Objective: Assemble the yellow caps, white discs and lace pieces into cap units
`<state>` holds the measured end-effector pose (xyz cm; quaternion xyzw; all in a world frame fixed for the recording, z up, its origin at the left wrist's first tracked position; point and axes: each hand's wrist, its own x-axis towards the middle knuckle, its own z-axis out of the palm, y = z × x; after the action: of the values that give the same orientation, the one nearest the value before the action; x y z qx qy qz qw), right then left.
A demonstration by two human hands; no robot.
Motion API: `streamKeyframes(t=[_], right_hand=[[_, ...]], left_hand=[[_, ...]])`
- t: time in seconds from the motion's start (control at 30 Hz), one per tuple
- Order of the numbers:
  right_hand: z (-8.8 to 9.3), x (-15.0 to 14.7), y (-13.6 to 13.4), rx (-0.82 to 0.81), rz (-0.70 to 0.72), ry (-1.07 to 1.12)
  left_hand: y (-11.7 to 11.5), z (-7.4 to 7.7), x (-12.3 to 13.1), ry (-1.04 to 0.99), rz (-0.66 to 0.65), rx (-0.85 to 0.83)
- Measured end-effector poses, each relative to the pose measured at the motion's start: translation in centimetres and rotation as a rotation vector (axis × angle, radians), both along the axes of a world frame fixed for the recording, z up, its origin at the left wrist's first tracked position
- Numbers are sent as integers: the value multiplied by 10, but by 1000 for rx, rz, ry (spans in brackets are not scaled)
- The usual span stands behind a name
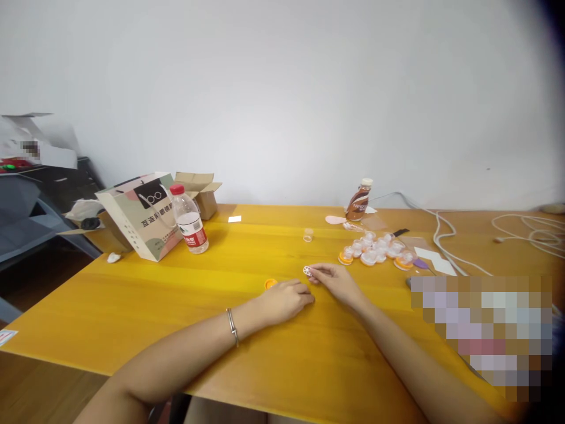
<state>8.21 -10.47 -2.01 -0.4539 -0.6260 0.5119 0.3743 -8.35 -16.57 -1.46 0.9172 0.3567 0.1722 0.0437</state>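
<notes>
Between the thumb and fingertips of my right hand (338, 284) is a small white disc (307, 271) with dark spots or holes, held just above the table. My left hand (285, 301) lies palm down on the yellow table (212, 294), its fingers loosely bent and apart, with nothing seen in them. Its palm is hidden. An orange ring-shaped cap (271, 284) lies just behind the left hand, partly covered by it. Farther back stands a small clear cup (308, 235). To the right of my right hand sits a cluster of clear domed pieces (375, 247), some with orange bases.
At the left stand a paper bag (159, 224), a water bottle (189, 221) and an open cardboard box (203, 197). A brown drink bottle (359, 200) stands near the wall. White cables (445, 229), paper pieces (435, 261) and a blurred-out patch (489, 324) occupy the right side.
</notes>
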Motion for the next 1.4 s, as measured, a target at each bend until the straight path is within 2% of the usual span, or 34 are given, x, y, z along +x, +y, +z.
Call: streamKeyframes(t=[0.1,0.17,0.27,0.37,0.47,0.6,0.87,1.03,1.13,1.27,1.4], right_hand=[[-1,-4,-5,-57,24,74],[-2,-6,-8,-102,58,129],[-3,-11,-13,-177,106,204],[-4,-14,-18,-227,156,258],[-4,-14,-20,-259,229,300],[-2,-12,-22,-278,293,337],[1,-12,-24,-272,271,301],[-2,-16,-22,-210,208,225],[0,-11,-15,-128,127,239],[6,1,-2,-50,-91,309],[6,9,2,-101,-89,396]], left_hand=[[0,0,-2,-64,53,11],[0,3,-9,-247,133,-11],[2,7,-21,-533,239,-118],[5,5,-29,-654,250,-251],[7,3,-30,-650,181,-283],[8,4,-27,-594,107,-180],[10,1,-27,-534,94,-120],[7,3,-25,-525,92,-138],[9,6,-24,-567,141,-134],[25,10,-15,-535,145,-101],[45,16,-1,-457,95,-72]])
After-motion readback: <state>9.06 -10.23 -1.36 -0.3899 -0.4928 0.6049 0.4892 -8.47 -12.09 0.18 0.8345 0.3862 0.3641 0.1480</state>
